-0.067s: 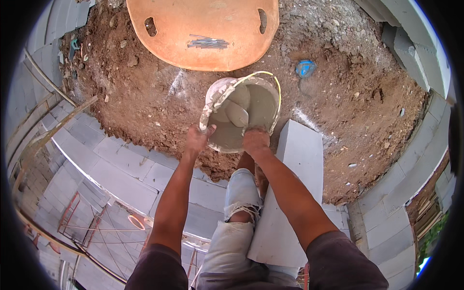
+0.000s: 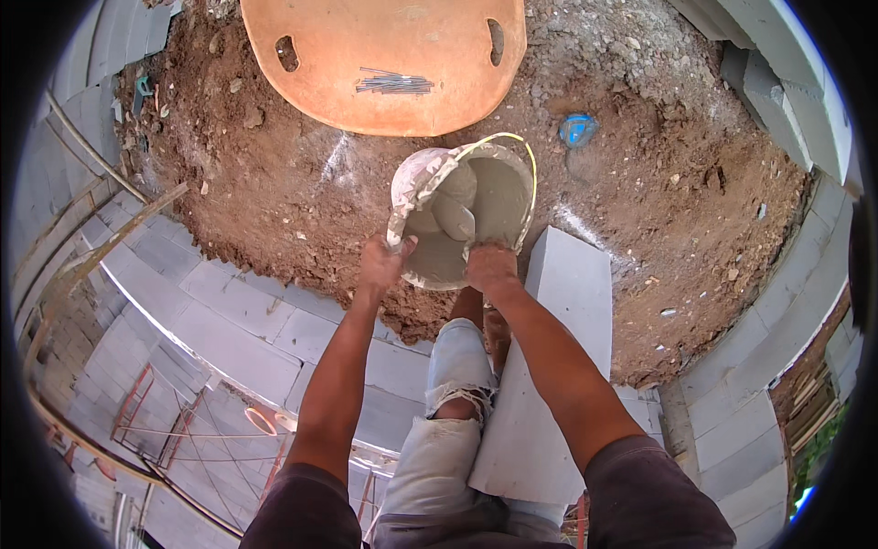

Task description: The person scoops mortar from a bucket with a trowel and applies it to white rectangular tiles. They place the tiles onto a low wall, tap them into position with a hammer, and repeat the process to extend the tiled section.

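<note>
A mortar-crusted bucket [image 2: 416,171] is tilted, its mouth facing me, with wet grey mortar [image 2: 498,197] inside. My left hand [image 2: 381,263] is closed on the left side of its rim, thumb over the edge. My right hand [image 2: 492,267] is closed at the near rim, around the handle end of a mortar-coated trowel [image 2: 453,218]. Most of that handle is hidden by the fingers. The trowel's blade lies on the mortar. A yellowish bail handle [image 2: 506,136] arcs over the bucket's far right side.
A long pale grey block [image 2: 558,366] lies right of my legs. Beyond the bucket is an orange plastic sheet [image 2: 384,46] with several thin metal rods [image 2: 393,82] on it. A blue object [image 2: 577,130] sits on the soil. Block walls [image 2: 238,316] border the dirt; scaffolding [image 2: 165,416] stands lower left.
The bucket has shifted slightly to the right and tipped a little more, with both my hands and the trowel moving along with it.
</note>
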`<act>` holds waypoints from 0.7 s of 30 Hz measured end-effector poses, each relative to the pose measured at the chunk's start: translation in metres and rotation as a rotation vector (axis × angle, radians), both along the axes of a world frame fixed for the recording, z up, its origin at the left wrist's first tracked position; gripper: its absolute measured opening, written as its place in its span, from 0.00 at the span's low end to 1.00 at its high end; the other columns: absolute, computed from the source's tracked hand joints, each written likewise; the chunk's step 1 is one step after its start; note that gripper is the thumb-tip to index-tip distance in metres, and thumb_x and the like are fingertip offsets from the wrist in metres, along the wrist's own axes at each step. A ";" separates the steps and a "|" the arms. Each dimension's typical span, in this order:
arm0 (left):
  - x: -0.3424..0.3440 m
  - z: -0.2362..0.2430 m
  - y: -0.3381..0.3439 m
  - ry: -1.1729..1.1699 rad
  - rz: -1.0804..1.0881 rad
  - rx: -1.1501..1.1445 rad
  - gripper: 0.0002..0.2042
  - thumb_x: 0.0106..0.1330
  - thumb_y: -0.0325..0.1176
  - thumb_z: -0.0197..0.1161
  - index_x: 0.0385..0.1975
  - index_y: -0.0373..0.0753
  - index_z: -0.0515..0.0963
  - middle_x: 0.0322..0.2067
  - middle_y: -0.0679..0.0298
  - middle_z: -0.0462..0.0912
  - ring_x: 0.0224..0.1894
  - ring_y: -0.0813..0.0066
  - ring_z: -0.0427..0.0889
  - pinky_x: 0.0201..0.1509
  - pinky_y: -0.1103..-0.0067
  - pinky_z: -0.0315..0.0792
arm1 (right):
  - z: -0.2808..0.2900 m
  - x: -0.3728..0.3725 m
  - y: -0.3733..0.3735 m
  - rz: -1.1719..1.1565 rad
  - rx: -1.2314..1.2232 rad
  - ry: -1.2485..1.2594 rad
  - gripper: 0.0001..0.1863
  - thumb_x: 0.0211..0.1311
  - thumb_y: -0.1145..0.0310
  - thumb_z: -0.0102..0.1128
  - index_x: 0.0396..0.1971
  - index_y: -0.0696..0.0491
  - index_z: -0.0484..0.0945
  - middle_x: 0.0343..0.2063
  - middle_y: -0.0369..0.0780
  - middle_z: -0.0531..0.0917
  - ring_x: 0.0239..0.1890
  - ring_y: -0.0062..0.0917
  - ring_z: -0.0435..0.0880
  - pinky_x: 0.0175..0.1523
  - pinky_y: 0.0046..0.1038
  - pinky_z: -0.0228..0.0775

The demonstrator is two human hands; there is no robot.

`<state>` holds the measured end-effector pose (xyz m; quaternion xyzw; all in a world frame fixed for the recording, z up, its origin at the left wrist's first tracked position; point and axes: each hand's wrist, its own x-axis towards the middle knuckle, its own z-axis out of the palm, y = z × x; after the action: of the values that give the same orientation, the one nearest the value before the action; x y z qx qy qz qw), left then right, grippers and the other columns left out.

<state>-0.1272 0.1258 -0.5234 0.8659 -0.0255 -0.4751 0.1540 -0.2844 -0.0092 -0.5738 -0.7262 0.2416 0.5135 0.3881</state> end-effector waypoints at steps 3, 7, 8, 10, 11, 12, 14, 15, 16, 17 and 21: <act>-0.002 0.019 -0.034 -0.058 -0.051 -0.046 0.21 0.58 0.41 0.69 0.47 0.34 0.81 0.31 0.47 0.86 0.35 0.51 0.86 0.44 0.63 0.77 | 0.029 -0.021 -0.036 -0.161 -0.011 -0.032 0.30 0.57 0.60 0.63 0.59 0.57 0.72 0.54 0.53 0.79 0.59 0.43 0.79 0.61 0.40 0.74; -0.018 0.051 -0.065 -0.139 -0.208 -0.093 0.27 0.58 0.40 0.67 0.58 0.35 0.76 0.32 0.42 0.85 0.37 0.44 0.85 0.45 0.59 0.78 | 0.085 -0.041 -0.102 -0.049 -0.160 -0.180 0.20 0.60 0.62 0.60 0.51 0.55 0.75 0.44 0.48 0.84 0.51 0.39 0.85 0.52 0.41 0.79; -0.019 0.054 -0.075 -0.172 -0.258 -0.108 0.29 0.58 0.41 0.66 0.60 0.36 0.75 0.32 0.41 0.84 0.37 0.44 0.85 0.45 0.59 0.78 | 0.094 -0.041 -0.123 -0.002 -0.249 -0.273 0.18 0.62 0.63 0.58 0.49 0.55 0.74 0.42 0.47 0.83 0.49 0.39 0.86 0.50 0.41 0.80; -0.030 0.064 -0.095 -0.179 -0.378 -0.065 0.32 0.60 0.40 0.67 0.65 0.38 0.70 0.32 0.42 0.84 0.36 0.45 0.85 0.44 0.59 0.78 | 0.101 -0.050 -0.151 0.098 -0.483 -0.392 0.15 0.65 0.66 0.54 0.48 0.55 0.74 0.39 0.45 0.83 0.46 0.38 0.86 0.47 0.39 0.81; -0.035 0.076 -0.107 -0.198 -0.411 -0.059 0.31 0.60 0.40 0.67 0.65 0.38 0.71 0.32 0.42 0.85 0.36 0.45 0.85 0.44 0.59 0.78 | 0.101 -0.052 -0.159 0.153 -0.595 -0.454 0.13 0.66 0.67 0.53 0.47 0.56 0.74 0.37 0.45 0.82 0.45 0.37 0.87 0.46 0.39 0.81; -0.042 0.079 -0.120 -0.210 -0.450 -0.063 0.30 0.61 0.39 0.67 0.64 0.38 0.72 0.32 0.43 0.85 0.37 0.46 0.85 0.44 0.60 0.77 | 0.100 -0.054 -0.163 0.172 -0.615 -0.407 0.13 0.67 0.68 0.51 0.47 0.55 0.75 0.38 0.45 0.83 0.46 0.36 0.87 0.46 0.38 0.81; -0.053 0.073 -0.136 -0.222 -0.504 -0.124 0.33 0.61 0.41 0.66 0.68 0.42 0.69 0.30 0.43 0.84 0.35 0.46 0.85 0.45 0.59 0.78 | 0.093 -0.056 -0.164 0.205 -0.649 -0.316 0.13 0.69 0.71 0.46 0.48 0.54 0.76 0.40 0.45 0.84 0.48 0.35 0.86 0.48 0.37 0.80; -0.056 0.070 -0.146 -0.232 -0.513 -0.163 0.32 0.61 0.41 0.66 0.67 0.41 0.69 0.30 0.43 0.84 0.35 0.46 0.85 0.45 0.59 0.77 | 0.087 -0.060 -0.165 0.175 -0.557 -0.254 0.13 0.69 0.68 0.48 0.49 0.53 0.77 0.41 0.45 0.84 0.49 0.35 0.86 0.50 0.38 0.80; -0.059 0.067 -0.155 -0.240 -0.521 -0.201 0.32 0.61 0.41 0.66 0.67 0.41 0.69 0.29 0.43 0.83 0.34 0.46 0.85 0.45 0.59 0.77 | 0.079 -0.067 -0.167 0.145 -0.464 -0.193 0.14 0.68 0.66 0.50 0.50 0.52 0.77 0.43 0.45 0.85 0.50 0.36 0.85 0.51 0.38 0.79; -0.058 0.067 -0.168 -0.214 -0.523 -0.188 0.31 0.61 0.42 0.66 0.66 0.42 0.71 0.31 0.43 0.84 0.35 0.46 0.85 0.45 0.58 0.77 | 0.071 -0.075 -0.168 0.116 -0.366 -0.135 0.15 0.68 0.64 0.52 0.51 0.52 0.78 0.44 0.46 0.85 0.50 0.36 0.85 0.53 0.39 0.78; -0.048 0.030 -0.180 -0.173 -0.548 -0.262 0.29 0.62 0.46 0.66 0.63 0.43 0.74 0.34 0.40 0.84 0.38 0.43 0.85 0.47 0.58 0.77 | 0.045 -0.119 -0.190 -0.190 -0.076 -0.168 0.25 0.56 0.54 0.66 0.53 0.46 0.78 0.45 0.45 0.86 0.49 0.42 0.84 0.56 0.41 0.76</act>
<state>-0.1751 -0.0541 -0.4933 0.8368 -0.3318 -0.4164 0.1277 -0.4035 -0.1990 -0.5286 -0.7547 0.2952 0.4022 0.4261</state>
